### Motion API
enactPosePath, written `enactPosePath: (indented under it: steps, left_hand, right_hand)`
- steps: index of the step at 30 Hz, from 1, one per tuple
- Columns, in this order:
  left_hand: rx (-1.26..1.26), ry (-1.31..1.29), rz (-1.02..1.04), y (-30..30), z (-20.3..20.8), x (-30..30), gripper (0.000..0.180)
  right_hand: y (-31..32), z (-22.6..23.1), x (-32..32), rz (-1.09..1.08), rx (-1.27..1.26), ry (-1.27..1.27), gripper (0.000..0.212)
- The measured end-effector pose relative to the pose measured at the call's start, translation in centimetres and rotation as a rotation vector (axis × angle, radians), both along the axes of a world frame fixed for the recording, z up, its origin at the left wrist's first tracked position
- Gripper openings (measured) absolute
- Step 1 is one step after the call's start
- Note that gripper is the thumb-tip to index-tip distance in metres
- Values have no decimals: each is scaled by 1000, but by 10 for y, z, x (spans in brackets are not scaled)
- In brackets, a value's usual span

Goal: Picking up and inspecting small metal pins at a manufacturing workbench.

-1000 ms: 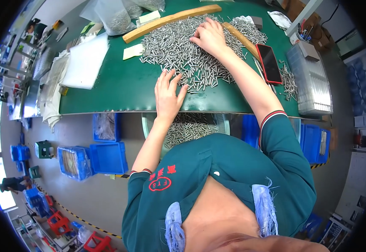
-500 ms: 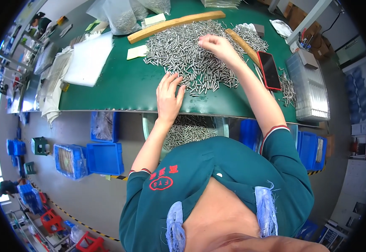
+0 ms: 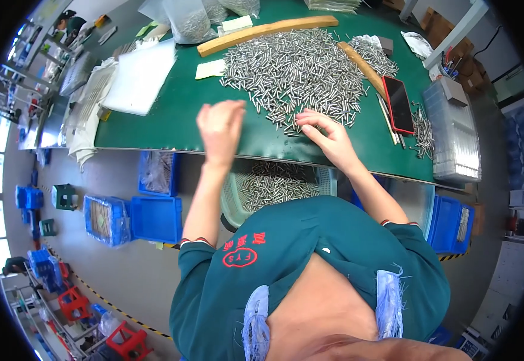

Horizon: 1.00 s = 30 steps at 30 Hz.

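The right hand [image 3: 328, 133] lies on the near edge of a big pile of small metal pins [image 3: 295, 66] on the green table [image 3: 172, 114]. Its fingers are bent and pressed together over a few pins at the pile's edge. I cannot tell how many pins are under them.

The left hand [image 3: 220, 126] is up in the air above the table's near edge. It is curled loosely, and I cannot tell if it holds any pins.

A pale basket [image 3: 238, 198] with more pins in it sits just under the table edge, between the 2 arms.

What could go wrong? The pins are thin and smooth, so they could roll. If the right hand sweeps too fast, some could shoot past the basket and drop to the floor. A red phone [image 3: 398, 103] lies near the pile on the right. A wide sweep could bump it. The pin ends might also poke a finger if the hand presses down hard.
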<state>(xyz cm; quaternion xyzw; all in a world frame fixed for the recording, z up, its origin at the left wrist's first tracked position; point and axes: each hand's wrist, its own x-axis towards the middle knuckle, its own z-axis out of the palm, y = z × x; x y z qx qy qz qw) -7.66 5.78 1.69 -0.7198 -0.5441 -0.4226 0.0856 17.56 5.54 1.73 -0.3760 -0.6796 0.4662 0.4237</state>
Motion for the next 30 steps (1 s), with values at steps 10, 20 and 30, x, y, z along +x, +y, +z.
enactPosePath:
  steps: [10, 20, 30]
  left_hand:
    - [-59, 122, 242, 36, -16, -76, 18]
    - [-242, 315, 115, 106, -30, -14, 17]
    - [-259, 414, 120, 115, -29, -18, 9]
  right_hand:
    - [-22, -17, 36, -401, 390, -228, 11]
    - [-28, -22, 32, -437, 467, -275, 11]
    - [-26, -20, 30, -429, 462, -247, 9]
